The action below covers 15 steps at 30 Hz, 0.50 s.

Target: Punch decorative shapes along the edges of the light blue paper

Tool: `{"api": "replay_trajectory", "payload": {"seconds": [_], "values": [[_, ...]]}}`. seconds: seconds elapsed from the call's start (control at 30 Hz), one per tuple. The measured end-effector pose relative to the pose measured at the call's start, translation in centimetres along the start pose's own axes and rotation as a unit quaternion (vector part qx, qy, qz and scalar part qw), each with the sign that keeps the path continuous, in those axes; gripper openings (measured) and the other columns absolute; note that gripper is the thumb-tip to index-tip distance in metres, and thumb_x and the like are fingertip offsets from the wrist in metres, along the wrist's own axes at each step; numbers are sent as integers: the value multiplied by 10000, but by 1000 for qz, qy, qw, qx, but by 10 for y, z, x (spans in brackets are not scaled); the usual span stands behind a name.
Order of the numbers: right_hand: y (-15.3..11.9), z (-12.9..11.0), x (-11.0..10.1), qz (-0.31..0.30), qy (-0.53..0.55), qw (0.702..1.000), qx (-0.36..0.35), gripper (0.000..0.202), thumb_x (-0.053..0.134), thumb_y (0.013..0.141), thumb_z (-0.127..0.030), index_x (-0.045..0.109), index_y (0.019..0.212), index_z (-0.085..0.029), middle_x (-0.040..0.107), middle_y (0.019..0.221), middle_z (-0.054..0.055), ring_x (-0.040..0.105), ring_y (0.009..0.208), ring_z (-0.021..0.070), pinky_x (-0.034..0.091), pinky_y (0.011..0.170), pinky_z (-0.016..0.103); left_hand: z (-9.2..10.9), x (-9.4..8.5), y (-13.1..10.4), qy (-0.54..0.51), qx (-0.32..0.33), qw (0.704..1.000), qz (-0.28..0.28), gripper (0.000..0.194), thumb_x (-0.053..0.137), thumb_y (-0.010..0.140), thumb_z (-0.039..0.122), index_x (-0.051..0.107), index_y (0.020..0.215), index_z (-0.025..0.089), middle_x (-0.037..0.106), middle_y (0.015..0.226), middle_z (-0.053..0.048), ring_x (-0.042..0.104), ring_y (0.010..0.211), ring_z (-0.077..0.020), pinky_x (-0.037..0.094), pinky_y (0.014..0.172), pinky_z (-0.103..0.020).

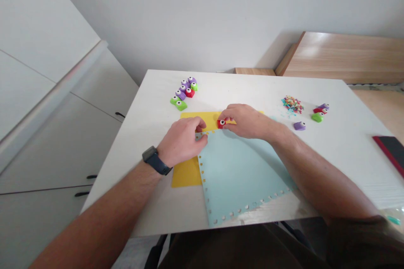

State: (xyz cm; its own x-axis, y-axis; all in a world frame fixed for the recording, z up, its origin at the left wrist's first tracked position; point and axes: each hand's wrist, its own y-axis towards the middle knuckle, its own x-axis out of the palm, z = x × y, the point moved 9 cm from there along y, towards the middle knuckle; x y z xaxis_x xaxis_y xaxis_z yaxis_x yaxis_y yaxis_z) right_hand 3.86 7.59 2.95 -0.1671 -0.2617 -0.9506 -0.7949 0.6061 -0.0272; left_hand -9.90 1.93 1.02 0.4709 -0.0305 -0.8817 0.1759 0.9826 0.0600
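Note:
A light-blue paper lies in front of me, with small punched holes along its left, near and top-left edges. Under it is a yellow sheet. At the blue paper's far edge, my right hand grips a red craft punch between thumb and fingers; the punch has a white and black round button on top. My left hand, with a dark watch on the wrist, is at the paper's top-left corner. Its thumb rests by the corner and its fingers are bent, with a gap between them.
Several purple, green and red punches stand at the back left. A pile of colourful paper bits lies right of centre, near a purple punch and a green punch. A dark, red-edged object lies at the right edge.

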Motion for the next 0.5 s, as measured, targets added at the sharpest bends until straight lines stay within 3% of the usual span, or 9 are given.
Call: {"api": "replay_trajectory", "payload": {"seconds": [0.13, 0.5], "values": [[0, -2, 0, -4, 8, 1000, -2, 248, 621, 946, -208, 763, 1148, -182, 735, 1078, 104, 662, 991, 220, 454, 890, 317, -4, 5, 0, -43, -20, 999, -20, 191, 619, 852, 302, 676, 1011, 212, 778, 1013, -45, 735, 928, -241, 547, 814, -373], [0, -4, -1, 17, 14, 1000, -5, 241, 619, 945, -203, 771, 1130, -190, 735, 1043, 91, 653, 955, 209, 459, 872, 317, 3, 3, 1, -103, -5, 995, -4, 176, 593, 914, 303, 724, 995, 217, 790, 1042, -30, 736, 926, -213, 545, 858, -340]]}}
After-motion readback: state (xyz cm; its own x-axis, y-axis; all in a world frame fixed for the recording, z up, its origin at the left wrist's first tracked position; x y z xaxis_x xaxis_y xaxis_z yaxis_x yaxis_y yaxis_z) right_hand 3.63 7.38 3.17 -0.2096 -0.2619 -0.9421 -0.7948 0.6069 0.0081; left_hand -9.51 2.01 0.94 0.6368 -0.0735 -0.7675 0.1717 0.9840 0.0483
